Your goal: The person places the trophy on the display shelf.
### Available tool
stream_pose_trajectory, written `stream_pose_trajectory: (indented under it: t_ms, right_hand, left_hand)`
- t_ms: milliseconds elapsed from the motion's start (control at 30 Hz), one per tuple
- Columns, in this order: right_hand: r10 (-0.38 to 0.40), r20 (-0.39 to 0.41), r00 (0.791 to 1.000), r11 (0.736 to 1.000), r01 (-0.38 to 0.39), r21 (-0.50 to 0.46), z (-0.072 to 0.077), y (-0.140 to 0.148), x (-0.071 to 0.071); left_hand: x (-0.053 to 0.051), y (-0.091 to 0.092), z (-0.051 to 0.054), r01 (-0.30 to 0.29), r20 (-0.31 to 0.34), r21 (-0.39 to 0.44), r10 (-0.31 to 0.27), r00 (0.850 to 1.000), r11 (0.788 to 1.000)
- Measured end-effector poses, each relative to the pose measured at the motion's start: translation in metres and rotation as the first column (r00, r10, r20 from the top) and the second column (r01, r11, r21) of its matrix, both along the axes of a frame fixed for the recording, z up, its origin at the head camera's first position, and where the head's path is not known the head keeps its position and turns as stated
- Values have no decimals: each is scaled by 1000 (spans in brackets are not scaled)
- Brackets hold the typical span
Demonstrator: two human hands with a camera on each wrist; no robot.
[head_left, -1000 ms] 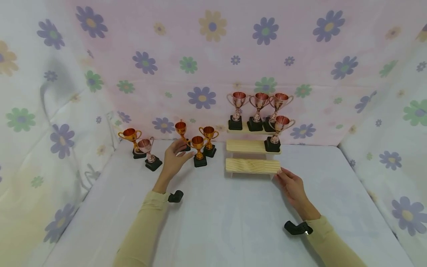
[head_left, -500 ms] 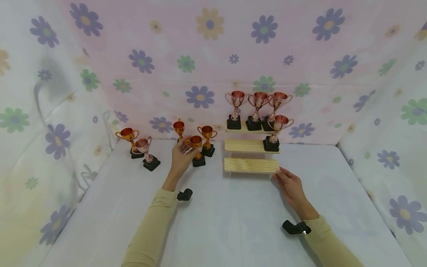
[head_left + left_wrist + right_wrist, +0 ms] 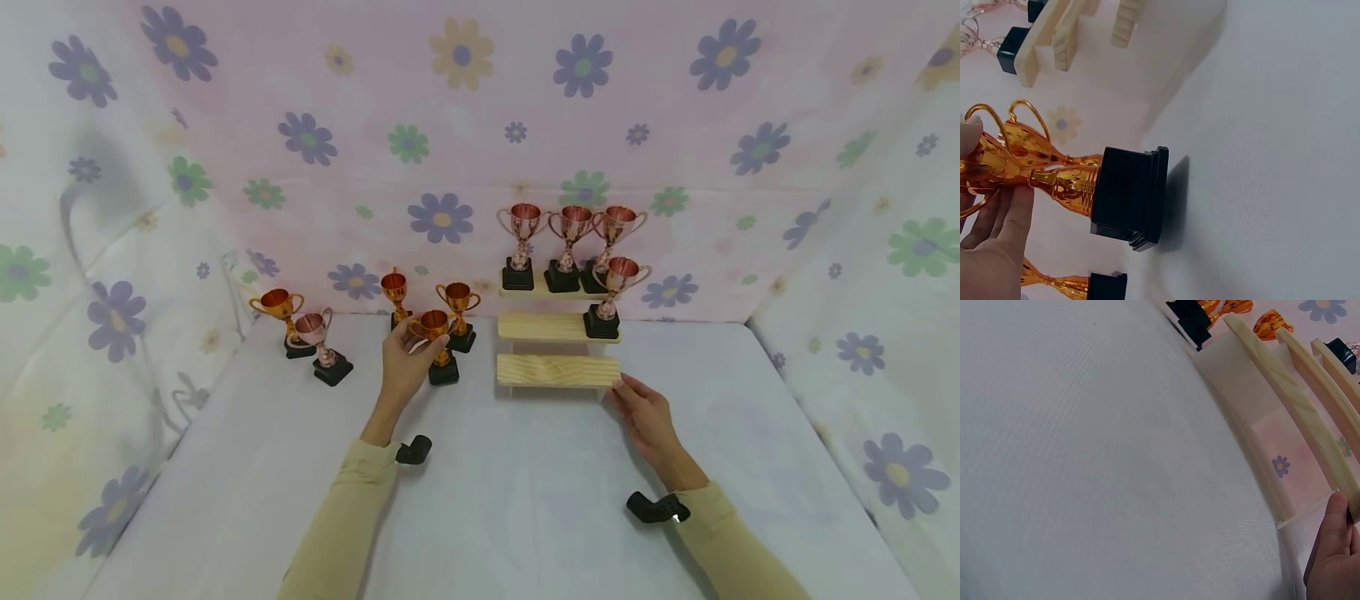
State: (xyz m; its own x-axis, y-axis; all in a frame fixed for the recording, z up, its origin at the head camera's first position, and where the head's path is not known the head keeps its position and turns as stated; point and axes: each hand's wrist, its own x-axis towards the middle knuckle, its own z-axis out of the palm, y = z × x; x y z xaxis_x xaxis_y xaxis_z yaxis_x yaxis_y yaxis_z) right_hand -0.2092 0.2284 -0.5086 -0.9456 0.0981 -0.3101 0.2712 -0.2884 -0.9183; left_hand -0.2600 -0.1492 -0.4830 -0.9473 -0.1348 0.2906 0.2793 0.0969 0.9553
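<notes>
My left hand grips a gold trophy cup by its bowl. Thumb and fingers lie on opposite sides of the bowl in the left wrist view, where the black base points away from the hand. Whether that base touches the table I cannot tell. Close behind it stand two more gold trophies, one at the left and one at the right. My right hand pinches the right end of the lowest step of a three-step wooden stand; its thumb shows at the step's edge in the right wrist view.
Three rose-gold trophies stand on the top step. Another rose-gold trophy is at the right end of the middle step. Farther left on the white table are a gold trophy and a rose-gold trophy. Flowered cloth hangs behind.
My left hand has moved right, from beside the rear gold trophy to the front one, and has taken hold of its bowl. The right hand still holds the stand's step.
</notes>
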Motion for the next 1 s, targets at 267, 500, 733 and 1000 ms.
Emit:
stream_pose_trajectory:
  t_ms: [267,500,733,1000]
  right_hand:
    - [-2,6,1000,1000,2,-8,0,0,0]
    - [-1,13,1000,1000,1,-31,3,0,0]
    - [-9,3,1000,999,9,-45,3,0,0]
    - [3,11,1000,999,-2,-49,2,0,0]
  left_hand:
    - [16,5,9,26,-12,11,-26,1000,1000]
    - [29,18,25,91,-65,24,-89,994,996]
    - [31,43,41,140,-108,-13,-141,984,990]
    - [25,79,55,221,-168,0,-218,961,975]
